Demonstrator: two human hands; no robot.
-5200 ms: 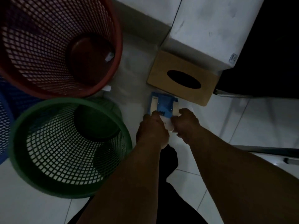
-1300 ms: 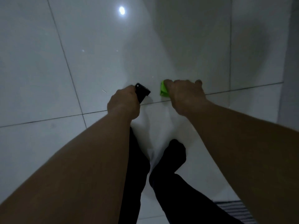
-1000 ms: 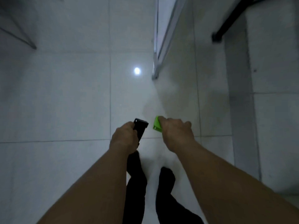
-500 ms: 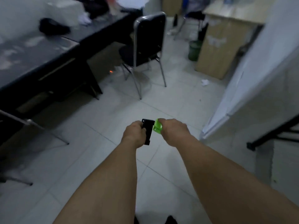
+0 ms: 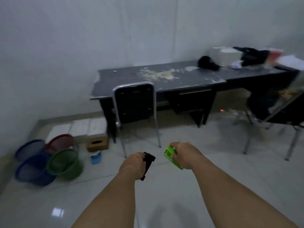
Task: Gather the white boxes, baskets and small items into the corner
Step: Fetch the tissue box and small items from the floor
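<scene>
We face the corner with two small finds held out ahead, ready to set down: left grip [image 5: 131, 163] clasps a black item [image 5: 148, 165], right grip [image 5: 184, 155] a green item [image 5: 171, 156]. The baskets [image 5: 64, 163] and white boxes [image 5: 79, 129] are already clustered on the floor beside the surface [image 5: 115, 83].

Dim room: pale wall [image 5: 65, 46], glossy tiled floor [image 5: 197, 132], dark stained desk [image 5: 156, 76] against the wall, black chair [image 5: 134, 102] before it

Both bare forearms reach forward, side by side; the left hand [image 5: 131, 166] curls round a small black item [image 5: 148, 162]; the right hand [image 5: 185, 155], slightly higher, grips a green item [image 5: 170, 155].
</scene>
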